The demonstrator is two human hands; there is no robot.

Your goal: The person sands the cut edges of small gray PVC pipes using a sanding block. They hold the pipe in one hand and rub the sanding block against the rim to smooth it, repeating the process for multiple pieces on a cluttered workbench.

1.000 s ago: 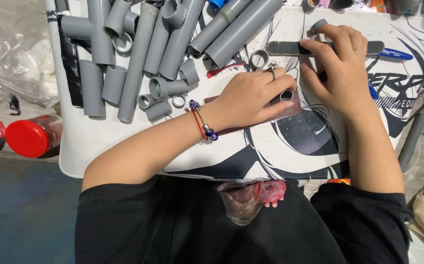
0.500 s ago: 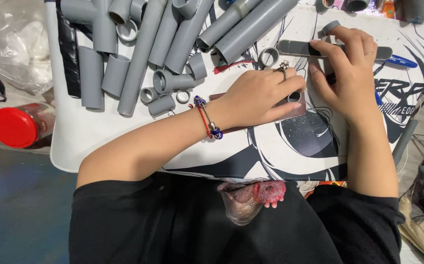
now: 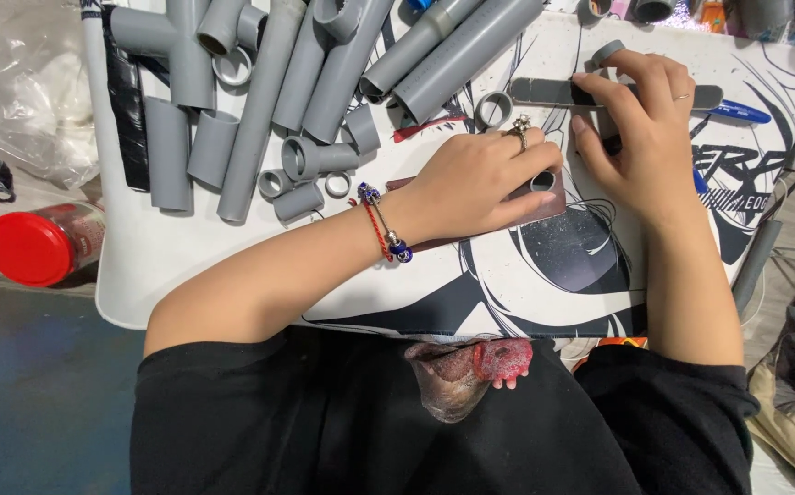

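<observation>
My left hand (image 3: 475,183) lies flat on a reddish-brown sheet of sandpaper (image 3: 552,206) and pinches a small grey pipe ring (image 3: 541,181) against it with thumb and forefinger. A red and blue bead bracelet (image 3: 384,226) sits on that wrist. My right hand (image 3: 640,137) rests just to the right, fingers curled over a grey nail-file-like strip (image 3: 544,91) and a short grey pipe piece (image 3: 607,52). Both hands work on a white mat with black line art (image 3: 563,275).
A pile of long grey pipes (image 3: 324,55), short cut sections (image 3: 173,151) and rings (image 3: 494,110) covers the mat's far left. A blue pen (image 3: 737,114) lies at the right. A red-lidded jar (image 3: 35,246) and clear plastic bag (image 3: 12,92) sit off the mat's left edge.
The view has shifted slightly, and both hands have slid a little down and right on the mat. The left hand keeps the ring pressed on the sandpaper.
</observation>
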